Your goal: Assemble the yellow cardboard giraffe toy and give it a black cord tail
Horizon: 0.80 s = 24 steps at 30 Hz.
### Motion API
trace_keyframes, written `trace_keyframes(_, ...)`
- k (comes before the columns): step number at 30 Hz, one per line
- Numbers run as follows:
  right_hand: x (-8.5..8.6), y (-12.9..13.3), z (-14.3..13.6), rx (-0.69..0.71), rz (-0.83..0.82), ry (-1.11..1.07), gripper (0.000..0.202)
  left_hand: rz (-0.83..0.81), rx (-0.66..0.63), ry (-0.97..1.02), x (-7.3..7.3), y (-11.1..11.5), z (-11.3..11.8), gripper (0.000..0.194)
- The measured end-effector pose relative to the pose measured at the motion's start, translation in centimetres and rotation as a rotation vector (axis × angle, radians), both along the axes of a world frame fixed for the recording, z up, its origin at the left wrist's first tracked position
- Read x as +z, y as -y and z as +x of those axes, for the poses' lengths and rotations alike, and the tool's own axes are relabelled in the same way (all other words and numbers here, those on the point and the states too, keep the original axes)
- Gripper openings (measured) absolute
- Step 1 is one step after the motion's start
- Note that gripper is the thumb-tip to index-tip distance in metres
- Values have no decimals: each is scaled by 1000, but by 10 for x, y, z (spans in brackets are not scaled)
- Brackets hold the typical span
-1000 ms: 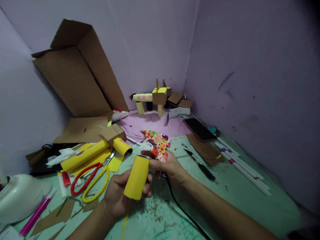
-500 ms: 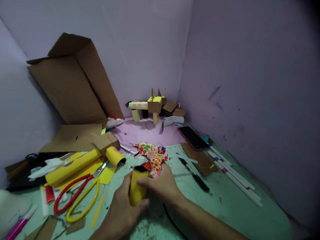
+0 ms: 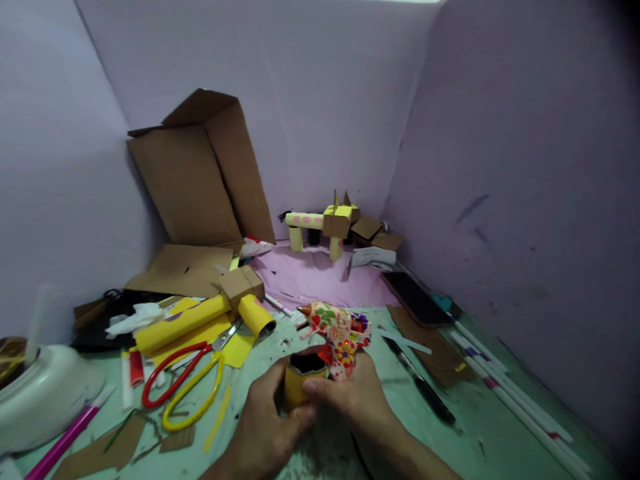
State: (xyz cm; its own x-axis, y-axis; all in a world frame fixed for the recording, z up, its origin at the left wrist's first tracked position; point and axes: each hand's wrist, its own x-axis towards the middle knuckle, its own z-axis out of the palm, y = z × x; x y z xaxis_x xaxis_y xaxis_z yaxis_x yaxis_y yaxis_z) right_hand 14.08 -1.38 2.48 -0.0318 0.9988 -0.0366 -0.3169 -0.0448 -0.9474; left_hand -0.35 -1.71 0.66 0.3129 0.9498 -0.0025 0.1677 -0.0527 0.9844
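A short yellow cardboard tube (image 3: pixel 296 389) stands upright in my left hand (image 3: pixel 267 407), whose fingers and thumb wrap round it. Its dark open top faces up, with an uneven rim. My right hand (image 3: pixel 363 395) is closed round the handle of a flower-patterned hot glue gun (image 3: pixel 330 327), and its thumb presses on the tube's side. The glue gun's nozzle points left, above and beyond the tube. Just beyond my left hand lie scissors (image 3: pixel 216 363) with one red and one yellow handle loop. A second yellow tube (image 3: pixel 256 317) rests near their blades.
Behind stand a giraffe-like cardboard animal (image 3: pixel 305 220) and a leaning cardboard box (image 3: pixel 195 180). On the right are a craft knife (image 3: pixel 425 390), a phone (image 3: pixel 416 298) and white sticks (image 3: pixel 525 400). A magenta pen (image 3: pixel 65 440) and a white rounded container (image 3: pixel 55 393) are at left.
The camera view has swung left, so everything appears further right. The tube now tips its open top more toward me. Both hands keep their holds.
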Motion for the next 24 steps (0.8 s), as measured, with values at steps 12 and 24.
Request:
trace_keyframes(12, -6, -3, -3, -141, -46, 64, 42, -5, -4, 69, -5, -3, -2, 57)
trace_keyframes(24, 3, -11, 11, -81, 18, 125, 48, -127, 13, 245, -10, -13, -5, 49)
